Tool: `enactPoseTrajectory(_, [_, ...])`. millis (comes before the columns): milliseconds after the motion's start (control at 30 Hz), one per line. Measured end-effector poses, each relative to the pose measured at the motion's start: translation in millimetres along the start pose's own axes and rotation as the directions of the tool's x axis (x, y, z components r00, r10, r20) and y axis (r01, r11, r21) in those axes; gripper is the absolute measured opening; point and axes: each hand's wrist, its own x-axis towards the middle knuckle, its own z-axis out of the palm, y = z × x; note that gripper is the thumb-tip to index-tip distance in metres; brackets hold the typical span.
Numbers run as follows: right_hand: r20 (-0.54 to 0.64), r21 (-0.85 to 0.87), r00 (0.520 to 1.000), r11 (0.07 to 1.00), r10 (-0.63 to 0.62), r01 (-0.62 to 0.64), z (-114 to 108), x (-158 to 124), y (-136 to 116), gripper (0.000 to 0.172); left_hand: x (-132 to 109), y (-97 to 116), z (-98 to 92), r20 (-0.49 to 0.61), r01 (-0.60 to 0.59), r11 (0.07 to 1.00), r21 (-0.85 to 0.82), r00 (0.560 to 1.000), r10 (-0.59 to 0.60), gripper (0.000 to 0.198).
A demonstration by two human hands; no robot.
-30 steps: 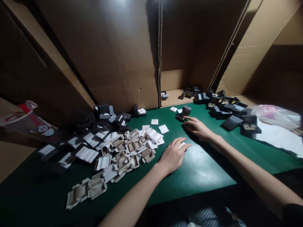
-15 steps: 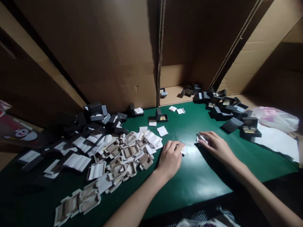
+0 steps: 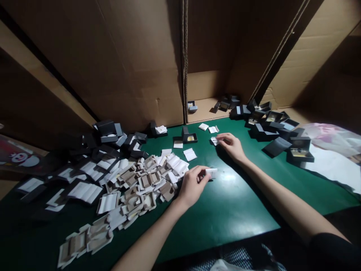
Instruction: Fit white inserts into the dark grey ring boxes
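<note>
My left hand (image 3: pixel 192 184) pinches a small white insert piece (image 3: pixel 212 173) just above the green table (image 3: pixel 239 203). My right hand (image 3: pixel 231 145) reaches farther back and holds another small white piece (image 3: pixel 214 141) at its fingertips. An open black box (image 3: pixel 188 136) with something gold inside sits behind, next to loose white cards (image 3: pixel 189 154). A heap of white and tan inserts (image 3: pixel 141 180) lies left of my left hand.
Several black boxes (image 3: pixel 113 139) pile at the back left, with more black boxes (image 3: pixel 270 124) at the back right. Cardboard walls (image 3: pixel 135 67) close off the rear. A white and pink plastic bag (image 3: pixel 332 150) lies at the right edge.
My right hand has moved back and left toward the cards with a white piece. My left hand has lifted its white piece and shifted slightly left.
</note>
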Motion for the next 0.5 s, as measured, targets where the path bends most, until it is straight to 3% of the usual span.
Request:
enactPoseTrajectory(133, [-0.094,0.039,0.996,0.999,-0.006,0.009,-0.3,3.5,3.2,0.023,-3.2,1.2,1.5,-0.003,-0.126,0.981,0.149,0.992,0.128,0.022])
enactPoseTrajectory(267, [-0.178,-0.065,0.983,0.998,-0.035,0.024,-4.3,8.8,7.8,0.024,1.7,2.7,7.7,-0.103,-0.213,0.908,0.360,0.959,0.266,0.035])
enactPoseTrajectory(367, [-0.221,-0.240,0.975,0.971,-0.035,-0.020,-11.6,18.8,21.3,0.029,20.2,3.3,15.9,-0.257,-0.158,0.874,0.460,0.918,0.302,0.042])
enactPoseTrajectory(500, [-0.123,-0.497,0.992,0.867,-0.030,-0.035,-18.4,26.1,35.1,0.037,62.5,1.0,27.4,-0.501,-0.024,0.879,0.476,0.814,0.293,0.047])
